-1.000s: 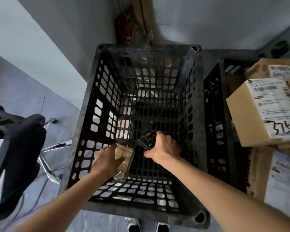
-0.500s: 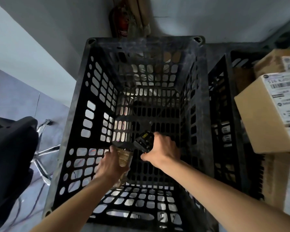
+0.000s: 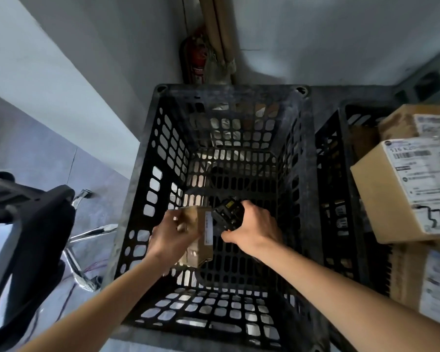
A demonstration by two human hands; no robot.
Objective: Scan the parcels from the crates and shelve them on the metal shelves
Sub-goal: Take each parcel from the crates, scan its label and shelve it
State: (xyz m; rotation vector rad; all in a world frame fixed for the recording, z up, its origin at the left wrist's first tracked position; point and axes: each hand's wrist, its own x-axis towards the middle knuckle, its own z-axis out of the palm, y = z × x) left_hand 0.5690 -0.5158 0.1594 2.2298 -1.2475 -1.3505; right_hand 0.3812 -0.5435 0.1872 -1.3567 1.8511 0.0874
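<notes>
Grey-white walls point(image 3: 315, 34) meet in a corner at the top, where a red fire extinguisher point(image 3: 197, 59) stands beside some tan rolled or boarded material point(image 3: 217, 34) that leans into the corner. A pale slanted wall face point(image 3: 48, 80) runs down the left above a grey tiled floor point(image 3: 23, 148). At lower left stands a black office chair point(image 3: 28, 237) on a chrome star base point(image 3: 87, 235), and the light is dim and cool.

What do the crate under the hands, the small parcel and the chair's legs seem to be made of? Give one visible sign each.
Crate: probably moulded plastic, matt black, scuffed grey; walls are a grid of holes.
Small parcel: brown cardboard with a white label.
Chair's legs: likely chromed metal; they shine and mirror the light.
</notes>
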